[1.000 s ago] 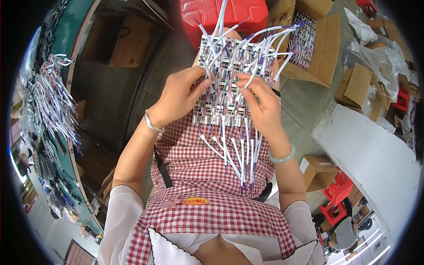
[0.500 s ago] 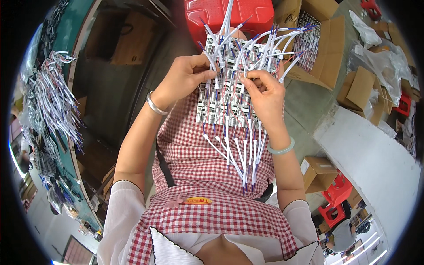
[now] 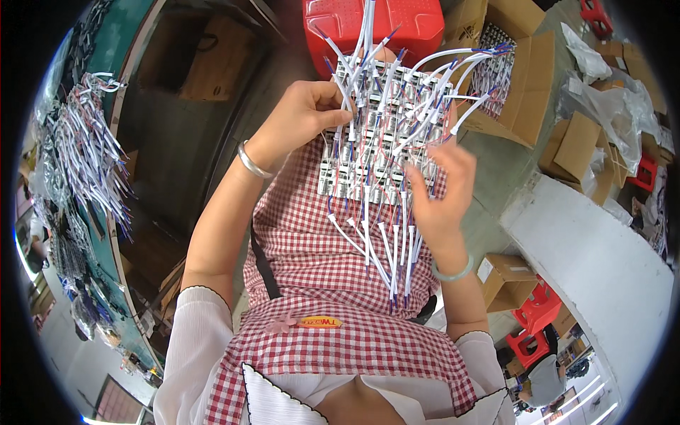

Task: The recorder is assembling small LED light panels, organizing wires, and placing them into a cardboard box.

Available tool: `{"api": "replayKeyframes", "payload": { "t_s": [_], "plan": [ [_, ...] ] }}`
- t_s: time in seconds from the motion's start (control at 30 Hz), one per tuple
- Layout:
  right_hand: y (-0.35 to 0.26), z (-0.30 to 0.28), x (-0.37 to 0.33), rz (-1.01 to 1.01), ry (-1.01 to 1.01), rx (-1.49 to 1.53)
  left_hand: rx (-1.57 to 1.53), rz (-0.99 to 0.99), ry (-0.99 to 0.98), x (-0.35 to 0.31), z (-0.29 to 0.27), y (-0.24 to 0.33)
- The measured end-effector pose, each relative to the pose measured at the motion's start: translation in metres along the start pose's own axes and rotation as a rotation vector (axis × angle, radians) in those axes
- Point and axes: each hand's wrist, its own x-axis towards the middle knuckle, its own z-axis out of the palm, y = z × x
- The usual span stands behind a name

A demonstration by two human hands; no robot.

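Note:
A panel of small electronic boards (image 3: 333,183) with silvery parts and thin red and blue wires lies on my lap. White-sleeved wires (image 3: 394,251) with blue ends stick out from it, several hanging over its near edge onto the checked apron, others fanning out at the far side. My left hand (image 3: 308,117) is closed at the panel's left edge, thumb and finger pinching a white-sleeved wire (image 3: 346,95). My right hand (image 3: 446,195), slightly blurred, is over the panel's right edge, its thumb and fingers apart with nothing visible between them.
A red plastic stool (image 3: 375,28) is beyond the panel. At the far right an open cardboard box (image 3: 528,88) holds more such boards. A bundle of white-sleeved wires (image 3: 88,145) hangs at the left by a green-edged bench. A white slab (image 3: 588,248) stands at right.
My right hand has let go of the wire at the panel's middle and drawn back to the right and nearer, fingers spreading. My left hand has stayed nearly in place.

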Motion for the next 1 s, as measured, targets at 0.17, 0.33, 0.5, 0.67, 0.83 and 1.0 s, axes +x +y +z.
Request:
{"api": "replayKeyframes", "payload": {
  "t_s": [0.17, 0.33, 0.5, 0.67, 0.83, 1.0],
  "plan": [
    [-0.007, -0.007, -0.022, -0.421, -0.509, -0.077, -0.097, -0.008, -0.004, 0.001, 0.002, -0.004],
    [-0.004, -0.002, -0.015, -0.370, -0.595, -0.009, -0.023, -0.016, -0.008, -0.001, 0.002, 0.000],
    [0.006, 0.004, 0.007, -0.189, -0.441, 0.188, -0.054, -0.007, -0.019, 0.000, 0.002, -0.003],
    [0.016, 0.036, 0.025, 0.034, -0.226, 0.128, -0.066, 0.010, -0.015, 0.000, 0.005, -0.003],
    [0.022, 0.052, 0.028, 0.137, -0.166, 0.136, 0.009, 0.000, -0.008, 0.001, 0.004, -0.003],
    [0.023, 0.052, 0.033, 0.225, -0.200, 0.133, -0.021, 0.017, 0.058, -0.001, 0.010, 0.002]
  ]
}}
